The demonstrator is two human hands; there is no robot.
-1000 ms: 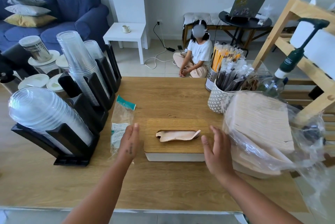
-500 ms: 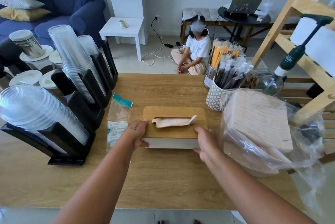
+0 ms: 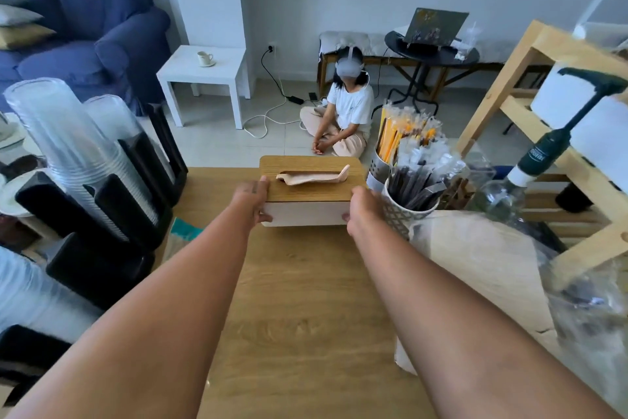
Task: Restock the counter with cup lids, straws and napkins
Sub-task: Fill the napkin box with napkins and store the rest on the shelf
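The left hand (image 3: pixel 253 199) is pressed against the left end of the napkin box (image 3: pixel 307 211), fingers curled under its lower edge, while the right hand (image 3: pixel 362 206) is clamped on the right end. The box, white with a wooden lid (image 3: pixel 306 186), is held between both hands at the far edge of the wooden counter (image 3: pixel 299 299); whether it is lifted or resting cannot be told. A brown napkin (image 3: pixel 311 177) is seen poking through the lid's slot. Just right of the box, wrapped straws (image 3: pixel 413 153) are stood in two holders. A bagged napkin stack (image 3: pixel 482 269) lies near right. Clear cups (image 3: pixel 74 153) are racked at left.
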